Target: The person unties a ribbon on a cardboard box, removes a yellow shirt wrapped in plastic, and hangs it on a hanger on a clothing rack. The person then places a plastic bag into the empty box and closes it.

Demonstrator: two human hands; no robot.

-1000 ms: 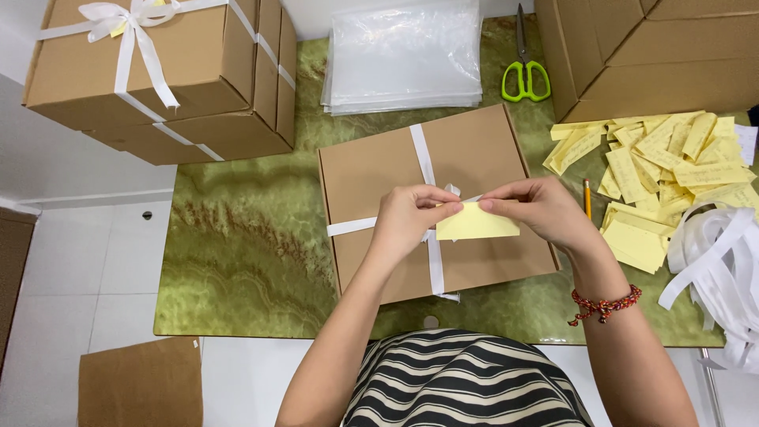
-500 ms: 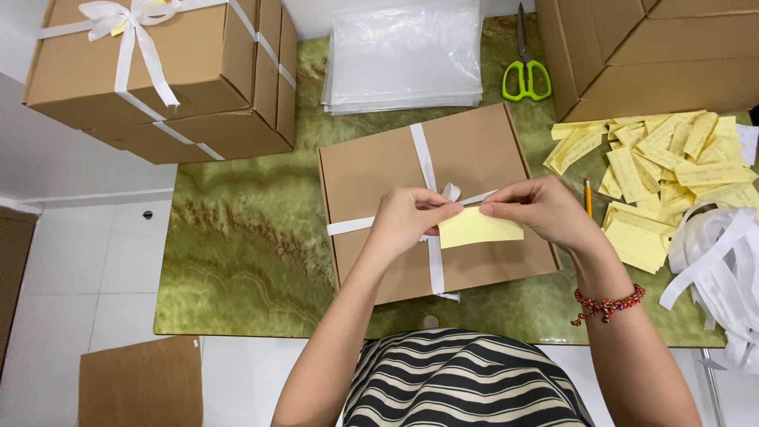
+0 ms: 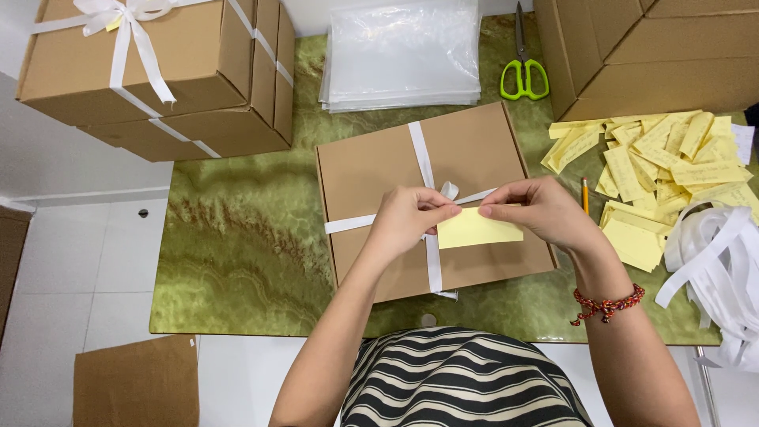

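Green marble tabletop (image 3: 237,237) lay under the box (image 3: 474,150); my left hand (image 3: 407,221) and right hand (image 3: 538,212) pinched its white ribbon (image 3: 419,150), yellow note (image 3: 478,231) caught beneath; tightening the knot seemingly came next.

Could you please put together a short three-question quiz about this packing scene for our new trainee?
1. True or false: the white ribbon on the flat cardboard box runs in a cross over the lid.
2. What do the left hand and the right hand hold between them? A) scissors B) a pale yellow slip C) a clear bag
3. Which lies nearer the green-handled scissors: the stack of clear bags or the pile of loose ribbon?

Key
1. True.
2. B, the yellow slip, at the ribbon crossing.
3. The stack of clear bags.
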